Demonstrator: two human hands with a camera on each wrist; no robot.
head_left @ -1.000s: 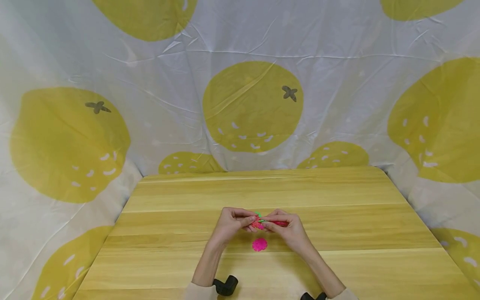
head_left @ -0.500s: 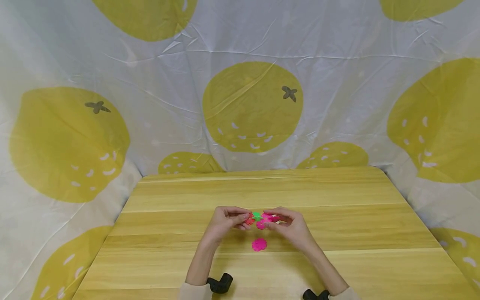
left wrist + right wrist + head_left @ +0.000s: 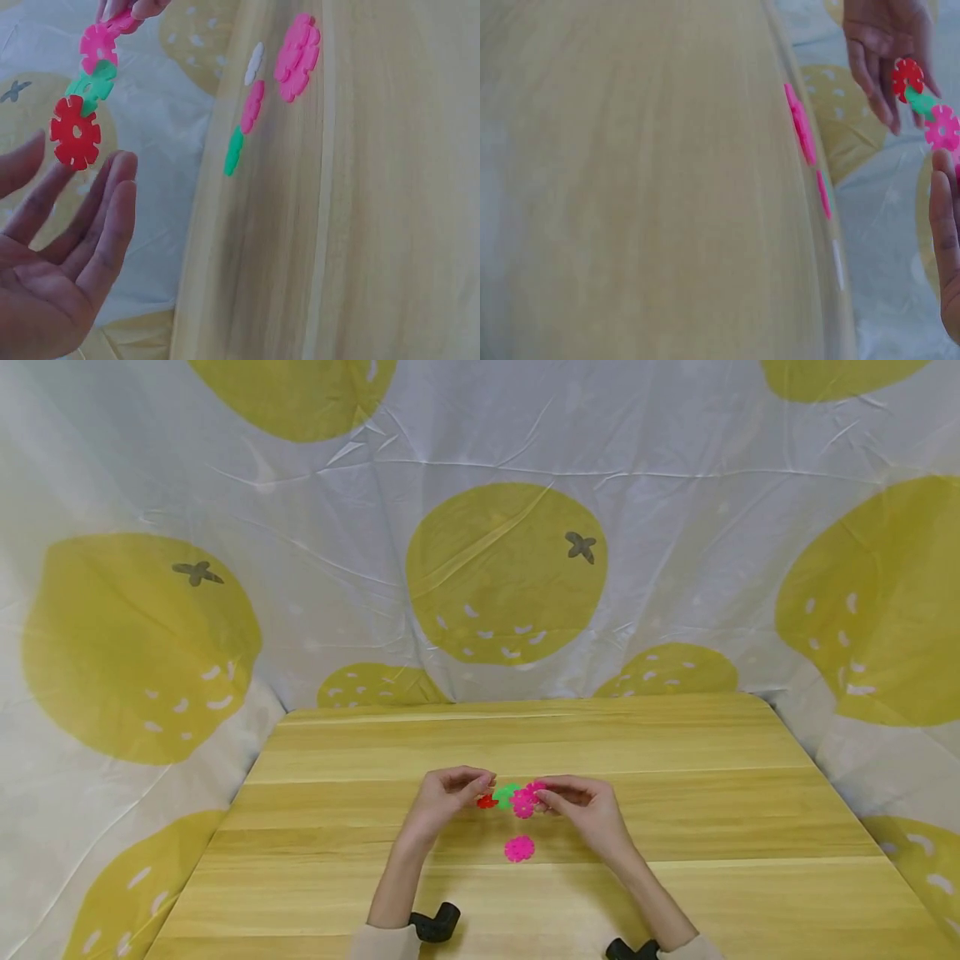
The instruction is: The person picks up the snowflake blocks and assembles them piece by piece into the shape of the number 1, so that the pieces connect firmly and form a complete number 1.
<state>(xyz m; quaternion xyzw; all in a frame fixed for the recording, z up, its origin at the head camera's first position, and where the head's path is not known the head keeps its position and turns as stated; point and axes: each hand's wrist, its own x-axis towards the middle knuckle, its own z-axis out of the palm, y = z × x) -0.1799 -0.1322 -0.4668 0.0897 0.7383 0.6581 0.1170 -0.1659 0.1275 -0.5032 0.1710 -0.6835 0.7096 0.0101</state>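
A chain of notched plastic snowflake discs hangs between the hands: a red disc (image 3: 76, 133), a green disc (image 3: 93, 88) and pink discs, the nearer pink disc (image 3: 99, 49) joined to the green one. My right hand (image 3: 588, 810) pinches the pink end between thumb and fingers. My left hand (image 3: 450, 802) is beside the red end, its fingers spread and loosely bent; one fingertip lies close to the red disc's lower edge, and I cannot tell whether it touches. In the right wrist view, only part of the right hand (image 3: 949, 232) shows.
Pink discs (image 3: 520, 849) lie overlapping on the wooden table (image 3: 300, 860), in front of the hands. The left wrist view also shows a white disc (image 3: 254, 64), a pink disc (image 3: 253, 107) and a green disc (image 3: 234, 151) on the table. A lemon-print cloth (image 3: 675, 568) hangs behind.
The hands have moved apart from being close together. My left hand has shifted left and loosened its fingers from the red disc; the right hand keeps the chain, now more visible.
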